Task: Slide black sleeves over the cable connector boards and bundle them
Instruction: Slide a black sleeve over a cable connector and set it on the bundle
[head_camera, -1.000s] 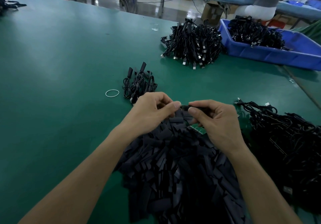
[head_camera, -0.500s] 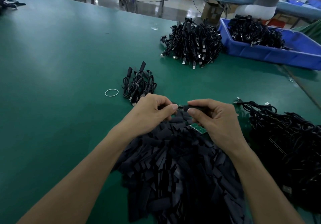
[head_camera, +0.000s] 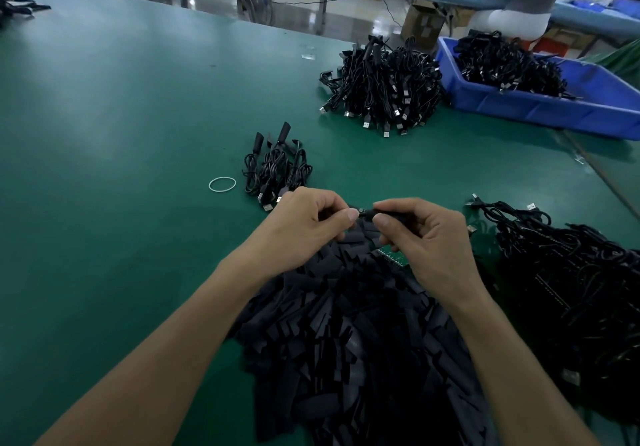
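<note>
The table (head_camera: pixel 121 116) carries the sleeve pile (head_camera: pixel 346 359), which lies right in front of the person. Right of the pile sprawls a tangle of loose cables (head_camera: pixel 571 289). Far beyond the pile to the right stands a blue bin (head_camera: pixel 554 106) of cables, with a heap (head_camera: pixel 381 89) of cables just left of it. Just past the pile's far-left edge lies a small bundle (head_camera: pixel 277 168).

Both hands hover over the pile's far edge, and they have hardly shifted in the last second. The left hand (head_camera: pixel 304 227) has its fingers curled, with thumb and forefinger pinching at a short stub (head_camera: pixel 363 210). The right hand (head_camera: pixel 429 241), fingers also curled, grips a sleeve (head_camera: pixel 391 211) from which that stub protrudes. The gap between the two thumbs looks unchanged, so I judge the sleeve is still being worked along and is not yet seated. Whether the stub is board or cable I cannot tell.

A white band (head_camera: pixel 222 184) lies untouched beyond the pile's left side, next to the bundle. That suggests tying is still some pieces away.

A green board (head_camera: pixel 393 257) shows on the pile beneath the right hand. Whether it belongs to the held piece is hidden.
</note>
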Available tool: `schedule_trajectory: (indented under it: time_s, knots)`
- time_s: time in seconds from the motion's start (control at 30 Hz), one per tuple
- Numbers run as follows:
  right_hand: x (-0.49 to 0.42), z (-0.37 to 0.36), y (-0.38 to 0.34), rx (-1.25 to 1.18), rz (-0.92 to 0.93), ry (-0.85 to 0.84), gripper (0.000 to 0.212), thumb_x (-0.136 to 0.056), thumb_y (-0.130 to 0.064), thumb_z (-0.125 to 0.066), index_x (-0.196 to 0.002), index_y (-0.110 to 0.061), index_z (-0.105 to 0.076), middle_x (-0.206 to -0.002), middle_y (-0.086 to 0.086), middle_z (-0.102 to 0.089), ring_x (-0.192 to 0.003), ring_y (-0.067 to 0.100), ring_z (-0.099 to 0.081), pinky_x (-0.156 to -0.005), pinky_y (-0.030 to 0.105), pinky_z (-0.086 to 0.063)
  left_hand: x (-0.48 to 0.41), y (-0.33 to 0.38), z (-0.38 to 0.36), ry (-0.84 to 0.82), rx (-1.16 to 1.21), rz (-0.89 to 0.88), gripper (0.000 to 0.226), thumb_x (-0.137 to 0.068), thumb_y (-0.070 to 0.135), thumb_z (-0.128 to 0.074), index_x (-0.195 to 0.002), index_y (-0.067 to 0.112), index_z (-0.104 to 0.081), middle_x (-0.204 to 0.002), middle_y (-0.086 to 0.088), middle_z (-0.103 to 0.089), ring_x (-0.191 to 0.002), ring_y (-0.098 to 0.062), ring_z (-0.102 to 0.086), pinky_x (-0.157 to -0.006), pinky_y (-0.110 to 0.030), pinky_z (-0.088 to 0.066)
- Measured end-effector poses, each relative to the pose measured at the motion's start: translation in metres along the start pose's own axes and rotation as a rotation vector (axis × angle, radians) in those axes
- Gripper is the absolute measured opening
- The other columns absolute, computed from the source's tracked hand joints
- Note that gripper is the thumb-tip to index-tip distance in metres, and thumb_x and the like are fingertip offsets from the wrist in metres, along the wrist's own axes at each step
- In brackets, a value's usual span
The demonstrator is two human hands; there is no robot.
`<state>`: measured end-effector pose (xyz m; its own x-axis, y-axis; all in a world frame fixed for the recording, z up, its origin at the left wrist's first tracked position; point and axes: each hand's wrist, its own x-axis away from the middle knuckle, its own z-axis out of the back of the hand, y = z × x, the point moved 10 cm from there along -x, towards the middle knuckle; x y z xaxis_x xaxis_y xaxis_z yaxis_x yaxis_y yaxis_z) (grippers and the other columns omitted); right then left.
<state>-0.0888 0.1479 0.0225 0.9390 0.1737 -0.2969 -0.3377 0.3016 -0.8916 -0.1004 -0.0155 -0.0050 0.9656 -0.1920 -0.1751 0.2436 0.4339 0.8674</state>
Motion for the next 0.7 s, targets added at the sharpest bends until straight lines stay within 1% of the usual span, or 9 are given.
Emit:
schedule_trajectory:
  time_s: [0.1,0.23,0.4,0.5,0.6,0.7]
  knots:
    - [0.0001,-0.0013,0.0007,-0.011,0.007,0.005,0.018,-0.088,-0.01,-0.073,-0.095,-0.026,-0.072,-0.075,-0.004,-0.074,-0.065,0.011,-0.069,-0.064,0.016,-0.052,0.0006,0.0002,-0.0008,-0.011,0.017,0.001,0.025,-0.097,0.034,-0.063,-0.076,0.023,-0.07,-0.065,-0.005,-0.069,-0.044,-0.006,-0.042,-0.043,-0.018,-0.036]
    - [0.0002,-0.0003,0.0021,-0.005,0.007,0.019,0.014,-0.09,-0.01,-0.072,-0.092,-0.023,-0.073,-0.069,-0.005,-0.072,-0.061,0.01,-0.067,-0.06,0.017,-0.051,0.0011,0.0019,-0.0022,-0.028,0.022,-0.006,0.025,-0.096,0.036,-0.063,-0.075,0.023,-0.069,-0.065,-0.01,-0.067,-0.043,-0.005,-0.039,-0.043,-0.018,-0.033]
    - [0.0011,-0.0019,0.0052,-0.06,-0.014,0.027,0.014,-0.089,-0.006,-0.071,-0.091,-0.02,-0.073,-0.069,-0.002,-0.072,-0.059,0.01,-0.066,-0.057,0.018,-0.05,0.0019,0.0039,-0.0011,-0.036,0.005,-0.015,0.025,-0.097,0.033,-0.064,-0.076,0.022,-0.069,-0.066,-0.007,-0.067,-0.044,-0.002,-0.039,-0.044,-0.018,-0.033]
    - [0.0009,-0.0043,0.0043,-0.061,-0.014,0.01,0.018,-0.087,-0.008,-0.074,-0.092,-0.026,-0.074,-0.071,-0.001,-0.073,-0.061,0.01,-0.067,-0.059,0.018,-0.052,0.0019,0.0039,-0.0019,-0.047,-0.013,-0.016,0.025,-0.097,0.034,-0.064,-0.076,0.022,-0.069,-0.066,-0.008,-0.068,-0.043,-0.003,-0.04,-0.044,-0.019,-0.034]
    - [-0.0004,-0.0045,0.0039,-0.02,-0.016,0.008,0.021,-0.086,-0.011,-0.075,-0.093,-0.03,-0.074,-0.076,-0.003,-0.075,-0.064,0.013,-0.069,-0.063,0.023,-0.056,0.0009,0.0025,-0.0037,-0.049,-0.033,-0.012,0.026,-0.098,0.036,-0.062,-0.076,0.023,-0.069,-0.066,-0.008,-0.069,-0.043,-0.006,-0.041,-0.043,-0.022,-0.035]
    - [0.0,-0.0029,0.0019,-0.018,-0.016,0.028,0.024,-0.086,-0.01,-0.076,-0.096,-0.032,-0.073,-0.08,-0.003,-0.076,-0.066,0.014,-0.071,-0.067,0.028,-0.058,0.0021,0.0036,-0.0059,-0.061,-0.009,-0.015,0.024,-0.1,0.033,-0.061,-0.081,0.022,-0.071,-0.067,-0.006,-0.071,-0.04,-0.005,-0.04,-0.041,-0.019,-0.034]
